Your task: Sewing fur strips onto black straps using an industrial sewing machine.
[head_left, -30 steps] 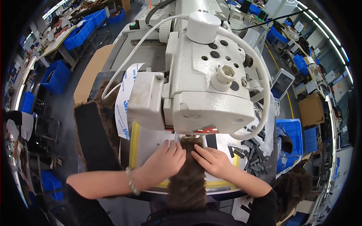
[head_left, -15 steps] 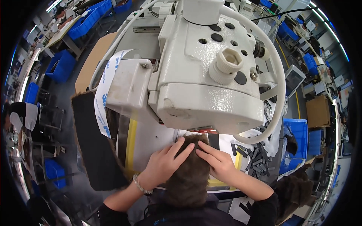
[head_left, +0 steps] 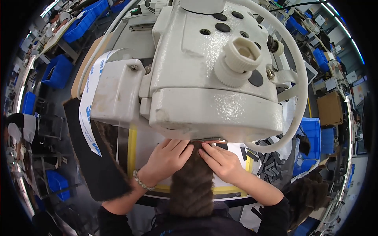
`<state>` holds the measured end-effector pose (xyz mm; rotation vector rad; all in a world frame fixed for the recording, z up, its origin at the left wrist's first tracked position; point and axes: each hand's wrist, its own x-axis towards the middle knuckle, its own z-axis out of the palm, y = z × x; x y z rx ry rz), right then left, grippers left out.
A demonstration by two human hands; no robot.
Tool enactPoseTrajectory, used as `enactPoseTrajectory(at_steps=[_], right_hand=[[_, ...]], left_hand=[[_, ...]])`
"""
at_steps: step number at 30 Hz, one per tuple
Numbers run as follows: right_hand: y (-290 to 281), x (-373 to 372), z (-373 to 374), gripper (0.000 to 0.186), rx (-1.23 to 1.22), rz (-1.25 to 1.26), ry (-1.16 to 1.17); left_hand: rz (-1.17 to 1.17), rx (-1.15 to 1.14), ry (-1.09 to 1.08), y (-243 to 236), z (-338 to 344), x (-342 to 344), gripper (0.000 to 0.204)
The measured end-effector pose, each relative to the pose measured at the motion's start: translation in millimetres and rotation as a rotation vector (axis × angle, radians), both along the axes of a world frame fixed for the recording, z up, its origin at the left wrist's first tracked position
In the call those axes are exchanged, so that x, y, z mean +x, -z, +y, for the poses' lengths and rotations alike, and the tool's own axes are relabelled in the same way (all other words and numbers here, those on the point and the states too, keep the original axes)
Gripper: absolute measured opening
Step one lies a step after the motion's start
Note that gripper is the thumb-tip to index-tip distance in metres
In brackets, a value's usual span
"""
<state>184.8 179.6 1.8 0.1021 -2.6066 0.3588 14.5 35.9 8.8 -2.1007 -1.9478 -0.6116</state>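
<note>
A long strip of brown fur (head_left: pixel 191 185) runs from my lap up to the front of a large white sewing machine (head_left: pixel 212 112). Its far end goes out of sight under the machine head, so the needle area is hidden. On the strip's left edge my left hand (head_left: pixel 167 160), with a beaded bracelet at the wrist, holds the fur with fingers together; the fingertips are partly covered by the machine. From the right side my right hand (head_left: pixel 223 162) grips the same strip, its fingertips close to the metal part (head_left: pixel 208 140) under the head.
A black-backed fur piece (head_left: pixel 92 157) hangs at the left, beside a white printed tape strip (head_left: pixel 87 118). Small black strips (head_left: pixel 271 163) lie piled right of the machine. Beyond them stand a blue bin (head_left: pixel 311 145) and more brown fur (head_left: pixel 309 194). Yellow tape (head_left: pixel 132 153) edges the work surface.
Both hands and the fur's far end have moved forward, further under the machine head. My view has come closer to the machine, and my fingers are drawn in more.
</note>
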Motion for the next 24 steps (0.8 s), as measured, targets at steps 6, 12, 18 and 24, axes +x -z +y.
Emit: enactPoseTrajectory(at_steps=[6, 12, 18, 24], right_hand=[[1.4, 1.4, -0.6, 0.034, 0.000, 0.034, 0.002], [-1.4, 5.3, 2.2, 0.032, -0.091, 0.059, 0.017], [1.6, 20.3, -1.4, 0.012, -0.151, 0.041, -0.102], [7.6, 30.6, -1.6, 0.015, -0.060, 0.107, -0.195]], left_hand=[[-0.012, 0.033, 0.026, 2.6, 0.3, -1.1, 0.025], [0.027, 0.136, 0.065, 7.2, -5.1, 4.5, 0.023], [0.014, 0.149, 0.211, -0.5, -13.4, 3.1, 0.026], [0.043, 0.023, 0.090, 6.1, 4.8, 8.1, 0.029]])
